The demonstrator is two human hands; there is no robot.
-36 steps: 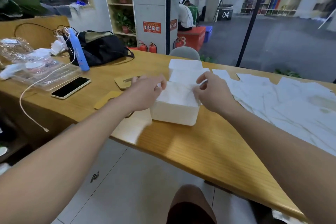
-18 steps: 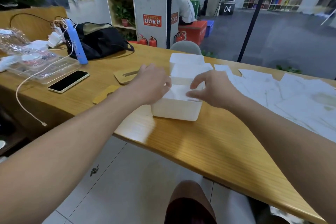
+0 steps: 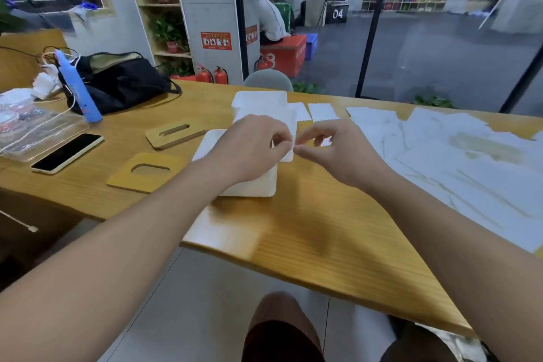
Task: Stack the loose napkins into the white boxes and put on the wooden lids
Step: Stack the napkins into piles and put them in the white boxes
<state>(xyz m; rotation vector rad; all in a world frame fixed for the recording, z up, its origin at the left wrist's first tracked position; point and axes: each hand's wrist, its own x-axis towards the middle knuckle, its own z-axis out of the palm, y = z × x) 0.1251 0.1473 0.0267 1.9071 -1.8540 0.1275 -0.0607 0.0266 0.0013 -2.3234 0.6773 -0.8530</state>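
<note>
A white box (image 3: 252, 186) sits near the table's front edge, filled with napkins. Both my hands hover just over it. My left hand (image 3: 252, 147) has its fingers curled and pinches the edge of a white napkin (image 3: 289, 153) that sticks up at the box's right side. My right hand (image 3: 335, 153) meets it from the right, thumb and forefinger closed at the same napkin edge. A second white box (image 3: 260, 100) stands right behind the first, with napkins on top. Two wooden lids lie to the left, a slotted one (image 3: 173, 134) and one with an oval hole (image 3: 147, 170). Loose napkins (image 3: 440, 150) cover the table on the right.
A phone (image 3: 67, 153), a clear plastic tray (image 3: 38, 129), a blue bottle (image 3: 78, 88), cables and a black bag (image 3: 117, 79) fill the table's left end. The table (image 3: 323, 229) narrows toward me. A grey chair back (image 3: 269, 79) shows beyond the far edge.
Both hands have lifted off the napkins they pressed into the near box and have come together over its right side, fingers curled. The camera has shifted slightly.
</note>
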